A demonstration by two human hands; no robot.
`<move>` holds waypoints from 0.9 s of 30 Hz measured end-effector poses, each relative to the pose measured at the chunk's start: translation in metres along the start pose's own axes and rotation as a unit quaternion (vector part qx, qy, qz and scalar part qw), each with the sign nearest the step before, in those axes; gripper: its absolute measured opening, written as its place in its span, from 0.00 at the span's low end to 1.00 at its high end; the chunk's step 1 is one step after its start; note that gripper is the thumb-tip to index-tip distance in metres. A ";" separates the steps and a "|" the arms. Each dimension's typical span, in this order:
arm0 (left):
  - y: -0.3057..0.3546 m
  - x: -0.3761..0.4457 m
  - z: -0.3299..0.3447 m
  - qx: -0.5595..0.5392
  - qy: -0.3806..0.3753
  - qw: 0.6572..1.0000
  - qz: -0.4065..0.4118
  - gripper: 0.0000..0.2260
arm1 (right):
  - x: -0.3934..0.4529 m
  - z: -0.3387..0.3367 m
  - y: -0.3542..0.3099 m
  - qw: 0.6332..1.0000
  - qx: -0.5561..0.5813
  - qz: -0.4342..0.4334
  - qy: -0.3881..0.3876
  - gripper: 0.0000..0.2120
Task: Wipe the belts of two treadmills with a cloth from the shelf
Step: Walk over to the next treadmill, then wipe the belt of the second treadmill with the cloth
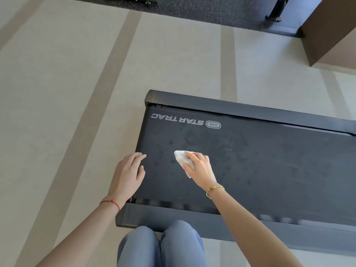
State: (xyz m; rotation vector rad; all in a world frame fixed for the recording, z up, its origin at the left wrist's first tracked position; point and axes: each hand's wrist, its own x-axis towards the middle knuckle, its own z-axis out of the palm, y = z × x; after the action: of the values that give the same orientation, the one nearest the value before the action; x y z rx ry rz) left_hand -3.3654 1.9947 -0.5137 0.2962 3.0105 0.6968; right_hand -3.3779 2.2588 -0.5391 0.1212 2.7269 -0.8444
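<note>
A dark treadmill belt (250, 160) printed "STAR TRAC" fills the middle and right of the head view, with dusty smudges on it. My right hand (200, 166) grips a folded white cloth (183, 159) and presses it onto the belt near its rear end. To the left, my left hand (129, 170) lies with relaxed fingers on the belt's rear edge and holds nothing. Only one treadmill is in view.
Black side rails (250, 110) frame the belt on the far and near sides. My knees in blue jeans (161, 245) are against the near rail. Pale striped floor (67, 93) surrounds the treadmill. A brown block (331, 31) and dark matting (202, 10) lie at the top.
</note>
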 end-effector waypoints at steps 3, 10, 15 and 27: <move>-0.045 0.006 0.067 0.015 0.007 1.000 0.005 0.16 | 0.036 0.064 0.033 0.999 -0.006 -0.030 0.043 0.21; -0.128 0.002 0.203 0.032 0.015 0.999 0.028 0.18 | 0.068 0.207 0.099 0.979 -0.120 -0.150 0.071 0.21; -0.160 -0.006 0.253 0.046 0.038 0.997 0.046 0.19 | 0.080 0.250 0.140 0.950 -0.193 -0.238 0.054 0.22; -0.178 -0.012 0.288 0.075 0.024 0.997 0.010 0.21 | 0.077 0.270 0.126 0.935 -0.253 -0.248 -0.010 0.24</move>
State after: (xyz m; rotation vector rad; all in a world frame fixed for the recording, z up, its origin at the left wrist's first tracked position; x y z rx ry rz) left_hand -3.3623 1.9603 -0.8504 0.3208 3.1160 0.4871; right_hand -3.3654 2.2103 -0.8423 -0.6977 2.8909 -0.2099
